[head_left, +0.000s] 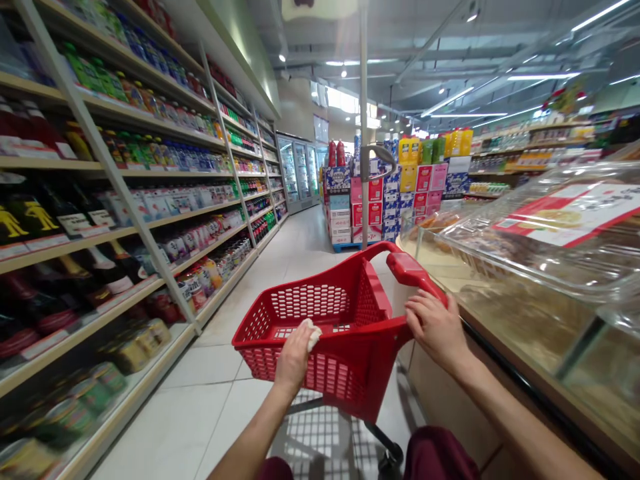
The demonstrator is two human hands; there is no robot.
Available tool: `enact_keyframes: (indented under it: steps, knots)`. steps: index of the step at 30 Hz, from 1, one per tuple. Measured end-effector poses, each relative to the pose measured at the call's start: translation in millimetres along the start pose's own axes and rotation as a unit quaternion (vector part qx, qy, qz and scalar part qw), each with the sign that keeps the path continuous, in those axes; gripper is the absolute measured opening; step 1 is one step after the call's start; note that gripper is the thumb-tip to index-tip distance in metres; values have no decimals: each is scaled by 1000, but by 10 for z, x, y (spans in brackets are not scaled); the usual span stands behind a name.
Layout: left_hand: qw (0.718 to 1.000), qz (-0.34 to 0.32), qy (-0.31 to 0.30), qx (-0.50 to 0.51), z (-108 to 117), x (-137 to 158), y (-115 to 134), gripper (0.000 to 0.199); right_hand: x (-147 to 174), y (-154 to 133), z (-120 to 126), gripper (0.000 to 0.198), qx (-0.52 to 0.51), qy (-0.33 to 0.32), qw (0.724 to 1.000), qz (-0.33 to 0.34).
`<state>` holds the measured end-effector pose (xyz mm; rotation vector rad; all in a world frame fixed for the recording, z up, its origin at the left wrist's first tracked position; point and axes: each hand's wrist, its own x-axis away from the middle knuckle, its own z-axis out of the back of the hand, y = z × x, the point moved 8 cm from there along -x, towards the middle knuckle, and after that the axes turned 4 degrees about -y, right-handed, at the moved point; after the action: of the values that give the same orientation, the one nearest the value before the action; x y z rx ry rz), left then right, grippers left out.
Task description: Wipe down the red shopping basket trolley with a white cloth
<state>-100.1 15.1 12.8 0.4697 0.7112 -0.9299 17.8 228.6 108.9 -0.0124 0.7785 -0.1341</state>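
Note:
A red plastic shopping cart (pixel 373 373) stands side-on in front of me, and no goods show inside its basket. My left hand (pixel 294 357) is closed on a crumpled white cloth (pixel 314 335), possibly a paper wipe, at the near top rim of the basket. On the right, my right hand (pixel 436 325) grips the cart by its red handle frame (pixel 410 267), with fingers bent over the edge. The palm sides of both hands are hidden.
Drink shelves (pixel 165 160) run along the left. Stacked cartons (pixel 375 203) stand ahead, behind a metal pole (pixel 364 80). A glass-sided display counter (pixel 530 320) with clear plastic food packages (pixel 560 220) is close on my right. Tiled floor (pixel 200 380) lies beside the cart.

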Motion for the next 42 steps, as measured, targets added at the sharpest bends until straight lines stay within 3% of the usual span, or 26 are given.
enact_keyframes:
  steps: [3,5,7,10,12,18,23,29,32,34,37,40,42]
  knots:
    - [1000,-21,-14,4,-52,18,141,35,-38,-488,-208,25,-37,-54,996,54]
    - [999,-33,-36,-2,-53,64,111,36,-20,-681,-322,23,-33,-79,994,76]
    - [998,-2,-55,-26,22,202,-190,35,24,-720,-386,21,-19,-89,992,91]
    - [987,127,-59,-73,216,511,-887,33,90,-622,-402,20,-13,-89,990,106]
    - [980,170,-52,-89,275,650,-1115,34,108,-550,-390,19,-11,-84,991,104]
    - [992,104,-67,-31,218,717,-915,37,115,-471,-367,20,-15,-71,990,123]
    - [971,219,-67,-71,433,936,-1272,40,137,-299,-394,22,-26,-53,992,108]
    - [994,87,-66,25,221,761,-775,37,132,-185,-434,22,-15,-60,995,78]
    - [982,170,-45,66,384,901,-969,37,164,-188,-406,23,-11,-66,994,87]
    - [954,284,0,99,583,1071,-1191,36,188,-171,-377,23,-9,-62,995,81]
    - [871,440,36,214,706,1266,-1238,35,209,-131,-349,23,-12,-60,996,64]
    - [774,469,33,423,594,1181,-811,38,234,-173,-297,22,-31,-41,998,20]
    - [693,466,29,549,519,1082,-445,44,308,-362,-271,24,-93,-25,995,-15]
